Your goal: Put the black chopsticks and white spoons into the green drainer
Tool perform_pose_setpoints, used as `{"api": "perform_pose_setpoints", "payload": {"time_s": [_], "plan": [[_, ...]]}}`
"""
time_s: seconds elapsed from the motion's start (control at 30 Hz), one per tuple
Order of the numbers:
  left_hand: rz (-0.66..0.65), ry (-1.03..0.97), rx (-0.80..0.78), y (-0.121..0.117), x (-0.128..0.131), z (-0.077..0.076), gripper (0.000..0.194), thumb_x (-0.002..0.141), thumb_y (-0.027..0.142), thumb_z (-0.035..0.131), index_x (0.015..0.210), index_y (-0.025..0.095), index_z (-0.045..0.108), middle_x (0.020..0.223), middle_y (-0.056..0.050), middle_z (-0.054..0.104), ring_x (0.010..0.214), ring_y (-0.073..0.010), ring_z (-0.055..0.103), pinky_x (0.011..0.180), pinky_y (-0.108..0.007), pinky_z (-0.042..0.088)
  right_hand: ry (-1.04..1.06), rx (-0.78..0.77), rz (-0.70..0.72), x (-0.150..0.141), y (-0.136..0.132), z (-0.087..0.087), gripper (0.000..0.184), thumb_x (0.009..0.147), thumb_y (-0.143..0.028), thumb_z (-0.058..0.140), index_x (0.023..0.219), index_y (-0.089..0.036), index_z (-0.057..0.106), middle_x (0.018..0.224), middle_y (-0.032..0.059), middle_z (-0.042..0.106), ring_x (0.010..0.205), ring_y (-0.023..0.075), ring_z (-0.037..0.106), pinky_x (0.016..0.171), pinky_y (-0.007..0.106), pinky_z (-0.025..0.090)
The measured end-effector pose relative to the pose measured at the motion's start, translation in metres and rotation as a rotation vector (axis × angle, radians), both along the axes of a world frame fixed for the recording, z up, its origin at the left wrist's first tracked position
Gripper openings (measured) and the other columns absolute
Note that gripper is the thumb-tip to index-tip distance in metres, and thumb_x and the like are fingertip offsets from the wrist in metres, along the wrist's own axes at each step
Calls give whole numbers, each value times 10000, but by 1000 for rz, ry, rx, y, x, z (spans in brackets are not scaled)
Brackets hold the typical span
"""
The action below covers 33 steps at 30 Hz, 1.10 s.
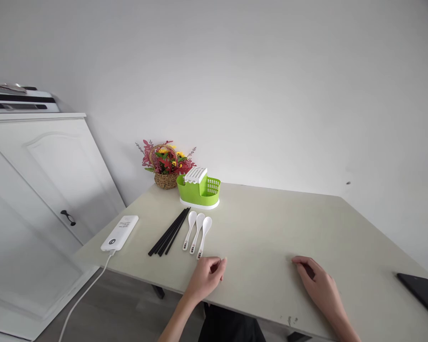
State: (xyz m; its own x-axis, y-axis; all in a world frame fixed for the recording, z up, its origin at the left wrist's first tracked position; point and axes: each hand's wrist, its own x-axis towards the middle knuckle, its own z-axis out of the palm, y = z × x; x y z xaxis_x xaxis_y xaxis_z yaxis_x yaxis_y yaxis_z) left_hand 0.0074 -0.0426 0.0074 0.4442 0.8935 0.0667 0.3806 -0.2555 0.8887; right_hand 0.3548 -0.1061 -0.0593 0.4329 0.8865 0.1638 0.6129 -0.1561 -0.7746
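Observation:
My left hand (206, 279) rests loosely curled at the table's near side, just below the handles of three white spoons, with nothing visible in it. The spoons, a left one (189, 229), a middle one (197, 232) and a right one (205, 236), lie side by side, bowls pointing away from me. Left of them several black chopsticks (169, 232) lie in a slanted bundle. Behind stands a green utensil holder (190, 192) with a white slotted top and white base. On the right, my right hand (317, 282) lies with curled fingers on the tabletop, apart from any object.
A white power bank (120, 232) with a cable (87, 289) lies at the table's (271, 223) left edge. A flower basket (166, 180) stands behind the holder. A black phone (421, 294) lies far right. A white cabinet (57, 161) stands left; a wall is behind.

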Motion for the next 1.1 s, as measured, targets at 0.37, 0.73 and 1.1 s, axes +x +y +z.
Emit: {"api": "perform_pose_setpoints", "payload": {"time_s": [0.37,0.73,1.1], "plan": [[8,-5,-19,-2,0,3,601,1014,609,451,569,205,459,529,13,486,519,-129,448,546,-260,338,0,-24,-3,1,0,-3,358,897,-524,511,1061,-285,720,1146,48,770,1008,266,709,817,347,526],[-7,-2,-18,-3,0,4,587,1030,568,459,571,203,444,541,15,484,530,-130,452,566,-263,336,5,-40,-17,1,0,0,378,882,-543,508,1047,-283,727,1119,52,772,963,259,709,797,345,524],[22,0,1,-3,-1,-1,584,1042,545,455,573,195,453,536,19,475,527,-124,447,561,-256,330,9,-49,-20,3,0,-4,383,873,-556,503,1044,-293,723,1154,42,771,1031,276,704,850,368,519]]}}
